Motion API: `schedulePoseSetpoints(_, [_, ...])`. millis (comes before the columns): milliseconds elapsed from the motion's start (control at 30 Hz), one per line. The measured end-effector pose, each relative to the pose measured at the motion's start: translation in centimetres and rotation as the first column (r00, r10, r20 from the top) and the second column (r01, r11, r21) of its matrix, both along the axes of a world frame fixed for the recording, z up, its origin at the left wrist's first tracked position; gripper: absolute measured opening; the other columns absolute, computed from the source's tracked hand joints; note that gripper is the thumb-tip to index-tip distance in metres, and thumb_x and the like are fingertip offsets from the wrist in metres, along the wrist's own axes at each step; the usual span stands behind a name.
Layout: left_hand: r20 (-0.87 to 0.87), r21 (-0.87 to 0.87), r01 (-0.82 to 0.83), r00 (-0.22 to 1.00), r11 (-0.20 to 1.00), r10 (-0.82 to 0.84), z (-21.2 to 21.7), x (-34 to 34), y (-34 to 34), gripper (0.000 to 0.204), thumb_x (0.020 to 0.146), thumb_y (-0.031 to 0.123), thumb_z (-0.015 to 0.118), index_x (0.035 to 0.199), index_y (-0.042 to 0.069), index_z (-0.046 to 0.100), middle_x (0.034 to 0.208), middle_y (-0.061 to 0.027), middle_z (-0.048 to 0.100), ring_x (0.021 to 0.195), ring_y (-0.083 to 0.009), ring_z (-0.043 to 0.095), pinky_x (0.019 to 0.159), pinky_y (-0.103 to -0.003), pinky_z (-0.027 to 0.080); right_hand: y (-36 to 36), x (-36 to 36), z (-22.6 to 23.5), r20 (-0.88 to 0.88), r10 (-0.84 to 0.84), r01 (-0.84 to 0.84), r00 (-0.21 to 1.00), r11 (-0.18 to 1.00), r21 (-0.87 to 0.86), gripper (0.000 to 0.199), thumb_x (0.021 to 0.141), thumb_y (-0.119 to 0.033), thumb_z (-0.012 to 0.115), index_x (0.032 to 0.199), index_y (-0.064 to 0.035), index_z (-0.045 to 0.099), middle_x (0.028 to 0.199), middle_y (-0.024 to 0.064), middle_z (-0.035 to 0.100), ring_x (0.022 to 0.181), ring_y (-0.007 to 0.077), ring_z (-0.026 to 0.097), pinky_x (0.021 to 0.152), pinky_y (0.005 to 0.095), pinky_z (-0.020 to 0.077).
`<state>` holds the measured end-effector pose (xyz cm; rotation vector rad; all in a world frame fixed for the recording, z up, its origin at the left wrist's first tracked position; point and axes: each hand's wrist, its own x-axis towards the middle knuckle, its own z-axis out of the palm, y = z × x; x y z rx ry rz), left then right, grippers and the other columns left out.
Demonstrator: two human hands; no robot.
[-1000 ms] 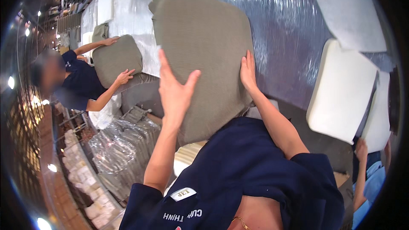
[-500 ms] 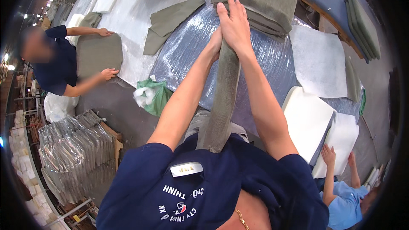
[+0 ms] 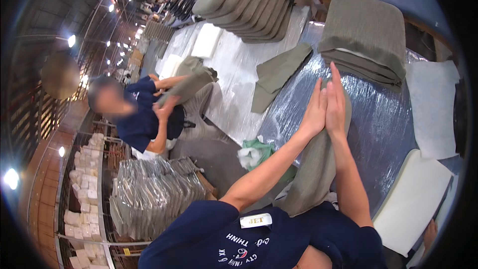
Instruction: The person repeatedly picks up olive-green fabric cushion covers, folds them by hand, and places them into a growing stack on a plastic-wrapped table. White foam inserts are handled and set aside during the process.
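A grey-green fabric-covered cushion (image 3: 311, 177) stands on its narrow side, reaching from my waist out toward the table. My left hand (image 3: 313, 112) lies flat along its upper part, fingers stretched out and together. Beside it my right hand (image 3: 335, 107) is also flat, its palm turned toward the left hand and its fingers straight. Both hands touch the cushion near its far end, where they partly cover it. Just beyond my fingertips sits a stack of covered cushions (image 3: 366, 32) with pale padding showing at one edge.
Loose grey-green fabric (image 3: 279, 77) lies on the plastic-wrapped table (image 3: 378, 119). White padding sheets (image 3: 433, 109) and a white foam slab (image 3: 413, 201) are at right. A green bag (image 3: 259, 144) holds white stuffing. At left, a co-worker (image 3: 149, 104) handles a cushion near plastic-wrapped stacked pieces (image 3: 154, 194).
My view has swung left, so the scene sits further right. My hands have shifted from overlapping to side by side on the cushion. The co-worker has tipped up their cushion.
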<state>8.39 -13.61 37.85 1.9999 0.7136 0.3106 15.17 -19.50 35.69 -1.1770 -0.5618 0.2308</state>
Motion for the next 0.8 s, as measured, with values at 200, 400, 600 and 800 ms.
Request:
schedulePoseSetpoints(200, [-0.251, 0.355, 0.096, 0.968, 0.930, -0.004, 3.7, 0.2, -2.5, 0.070, 0.104, 0.025, 0.049, 0.163, 0.005, 0.017, 0.157, -0.0406, 0.028, 0.143, -0.0566, 0.035, 0.115, -0.054, 0.038, -3.7, -2.7, -6.1, -0.097, -0.014, -0.007, 0.995, 0.978, -0.210, 0.059, 0.111, -0.035, 0.035, 0.160, -0.0037, 0.033, 0.168, 0.0168, 0.029, 0.157, 0.0317, 0.021, 0.128, 0.0420, 0.0140])
schedulePoseSetpoints(400, [-0.316, 0.506, 0.195, 0.948, 0.840, -0.029, 2.1, 1.4, -2.6, 0.071, 0.101, 0.019, 0.054, 0.162, 0.001, 0.021, 0.161, -0.0282, 0.034, 0.148, -0.0454, 0.035, 0.122, -0.050, 0.031, -5.7, 0.5, -10.5, -0.080, -0.060, 0.024, 0.995, 0.920, -0.391, 0.061, 0.110, -0.039, 0.039, 0.160, -0.0047, 0.033, 0.168, 0.0211, 0.025, 0.156, 0.0377, 0.024, 0.127, 0.0457, 0.0196])
schedulePoseSetpoints(600, [-0.222, 0.554, 0.212, 0.970, 0.805, -0.103, 2.2, -0.6, -2.9, 0.065, 0.103, 0.020, 0.054, 0.160, 0.002, 0.027, 0.152, -0.0304, 0.044, 0.140, -0.0457, 0.046, 0.116, -0.049, 0.039, -7.8, 2.1, 0.6, 0.272, -0.299, 0.313, 0.914, 0.950, -0.006, 0.057, 0.108, -0.033, 0.044, 0.158, -0.0052, 0.037, 0.164, 0.0226, 0.034, 0.152, 0.0388, 0.032, 0.125, 0.0465, 0.0219])
schedulePoseSetpoints(800, [-0.223, 0.566, 0.210, 0.970, 0.797, -0.097, 1.7, -1.8, -0.2, 0.065, 0.104, 0.018, 0.053, 0.160, 0.001, 0.027, 0.149, -0.0303, 0.049, 0.139, -0.0450, 0.048, 0.116, -0.046, 0.038, -12.3, -12.7, -30.2, -0.438, -0.046, -0.231, 0.898, 0.797, -0.558, 0.075, 0.111, -0.051, 0.025, 0.161, 0.0038, 0.022, 0.170, 0.0226, 0.019, 0.158, 0.0341, 0.017, 0.129, 0.0418, 0.0134])
